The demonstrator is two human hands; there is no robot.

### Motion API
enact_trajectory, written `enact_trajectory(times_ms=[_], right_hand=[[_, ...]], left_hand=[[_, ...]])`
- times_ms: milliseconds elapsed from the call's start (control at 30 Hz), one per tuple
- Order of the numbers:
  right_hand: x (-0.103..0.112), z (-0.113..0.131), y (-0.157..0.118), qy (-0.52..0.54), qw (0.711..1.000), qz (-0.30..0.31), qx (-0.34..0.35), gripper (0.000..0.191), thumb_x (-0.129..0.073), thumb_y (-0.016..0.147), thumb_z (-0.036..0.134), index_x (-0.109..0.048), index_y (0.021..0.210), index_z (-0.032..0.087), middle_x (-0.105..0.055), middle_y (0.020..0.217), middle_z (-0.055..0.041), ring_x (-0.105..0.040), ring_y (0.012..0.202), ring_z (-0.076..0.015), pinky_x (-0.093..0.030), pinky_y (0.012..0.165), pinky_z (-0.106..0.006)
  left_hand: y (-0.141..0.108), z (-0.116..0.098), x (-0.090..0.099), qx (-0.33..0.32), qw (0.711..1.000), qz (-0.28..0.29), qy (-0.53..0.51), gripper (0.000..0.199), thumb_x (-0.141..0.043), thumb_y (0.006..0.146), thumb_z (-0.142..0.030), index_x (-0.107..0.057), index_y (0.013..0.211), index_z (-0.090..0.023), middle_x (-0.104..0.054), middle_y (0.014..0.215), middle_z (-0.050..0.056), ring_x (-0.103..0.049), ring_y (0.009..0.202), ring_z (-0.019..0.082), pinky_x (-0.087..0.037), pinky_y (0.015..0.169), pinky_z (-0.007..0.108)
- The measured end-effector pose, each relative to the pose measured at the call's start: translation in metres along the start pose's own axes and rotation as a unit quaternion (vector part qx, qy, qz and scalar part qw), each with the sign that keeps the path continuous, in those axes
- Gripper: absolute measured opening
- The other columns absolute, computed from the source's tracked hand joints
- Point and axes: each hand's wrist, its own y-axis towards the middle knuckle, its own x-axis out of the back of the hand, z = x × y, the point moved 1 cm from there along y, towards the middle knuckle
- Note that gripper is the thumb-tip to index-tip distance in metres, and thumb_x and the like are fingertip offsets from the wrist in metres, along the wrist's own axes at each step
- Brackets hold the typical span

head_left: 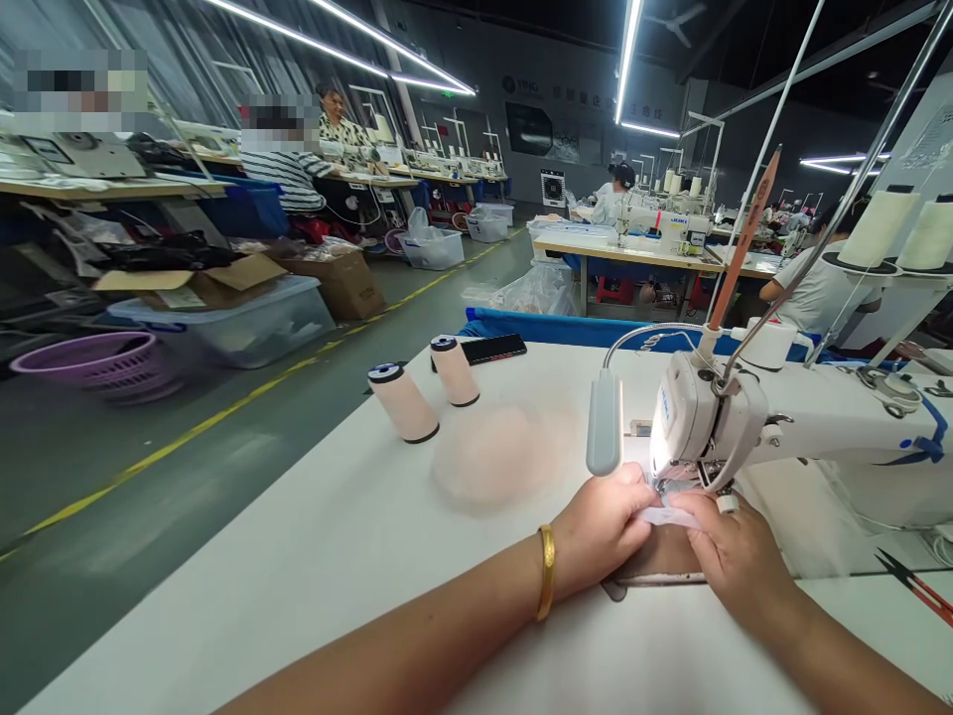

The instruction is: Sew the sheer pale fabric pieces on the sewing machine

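Note:
A white sewing machine (pixel 692 407) stands on the right of the table, its lamp lighting the needle area. Just below the machine's head, a small piece of thin white fabric (pixel 668 516) is stretched between my two hands. My left hand (pixel 607 521), with a gold bangle on the wrist, pinches its left side close to the presser foot. From the right, my right hand (pixel 737 541) grips the other side with thumb and fingers. The needle and the fabric's far edge are partly hidden by the fingers and machine head.
Two cones of pale pink thread (pixel 404 402) and a black phone (pixel 493 349) lie to the left. Sheer beige fabric (pixel 498 457) rests on the white tabletop (pixel 320 556). Red-handled snips (pixel 919 588) are at the right edge. Other people sit at machines beyond.

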Motion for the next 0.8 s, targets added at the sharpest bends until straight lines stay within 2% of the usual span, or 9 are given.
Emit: enact_trajectory(times_ms=[100, 233, 333, 433, 600, 800], right_hand=[[0.003, -0.004, -0.002, 0.026, 0.999, 0.035, 0.027, 0.036, -0.04, 0.092, 0.004, -0.062, 0.113, 0.023, -0.075, 0.101, -0.007, -0.065, 0.087, -0.0253, -0.052, 0.071, -0.035], [0.019, 0.0, -0.001, 0.045, 0.977, 0.187, 0.089, 0.028, -0.041, 0.094, 0.005, -0.061, 0.1, 0.023, -0.071, 0.096, -0.0068, -0.064, 0.088, -0.0247, -0.052, 0.075, -0.037], [0.03, 0.006, 0.001, 0.009, 0.962, 0.253, 0.098, 0.021, -0.046, 0.098, 0.007, -0.061, 0.098, 0.023, -0.069, 0.092, -0.0042, -0.063, 0.087, -0.0241, -0.05, 0.08, -0.04], [0.034, 0.009, 0.002, -0.007, 0.958, 0.269, 0.097, 0.018, -0.048, 0.1, 0.01, -0.061, 0.098, 0.022, -0.068, 0.092, -0.0037, -0.062, 0.087, -0.0244, -0.048, 0.081, -0.041], [0.029, 0.005, 0.001, 0.001, 0.964, 0.251, 0.089, 0.019, -0.048, 0.101, 0.011, -0.062, 0.106, 0.023, -0.069, 0.097, -0.0046, -0.061, 0.09, -0.026, -0.046, 0.079, -0.04], [0.022, 0.002, 0.002, 0.002, 0.973, 0.221, 0.061, 0.018, -0.047, 0.101, 0.012, -0.061, 0.096, 0.022, -0.068, 0.096, -0.0062, -0.061, 0.09, -0.0267, -0.046, 0.076, -0.039]], left_hand=[[-0.004, -0.002, 0.0, -0.03, 0.999, -0.007, 0.02, 0.029, -0.059, 0.079, -0.004, -0.078, 0.093, -0.022, -0.064, 0.09, 0.004, -0.059, 0.084, 0.021, -0.046, 0.072, 0.03], [-0.018, -0.01, 0.001, -0.106, 0.993, -0.017, 0.045, 0.029, -0.059, 0.08, 0.0, -0.076, 0.087, -0.022, -0.072, 0.095, 0.003, -0.062, 0.087, 0.021, -0.044, 0.079, 0.034], [-0.029, -0.016, 0.003, -0.139, 0.989, -0.009, 0.055, 0.026, -0.058, 0.089, -0.003, -0.075, 0.089, -0.022, -0.075, 0.089, 0.001, -0.063, 0.082, 0.019, -0.043, 0.084, 0.036], [-0.033, -0.019, 0.005, -0.151, 0.986, -0.008, 0.069, 0.023, -0.058, 0.093, -0.008, -0.075, 0.089, -0.022, -0.075, 0.087, 0.001, -0.063, 0.078, 0.018, -0.042, 0.084, 0.037], [-0.031, -0.012, 0.003, -0.149, 0.986, -0.022, 0.077, 0.023, -0.058, 0.094, -0.009, -0.075, 0.09, -0.023, -0.075, 0.086, 0.002, -0.062, 0.076, 0.018, -0.041, 0.084, 0.038], [-0.024, -0.003, 0.003, -0.153, 0.982, -0.036, 0.101, 0.019, -0.059, 0.094, -0.01, -0.074, 0.091, -0.022, -0.072, 0.084, 0.003, -0.064, 0.079, 0.019, -0.045, 0.081, 0.035]])
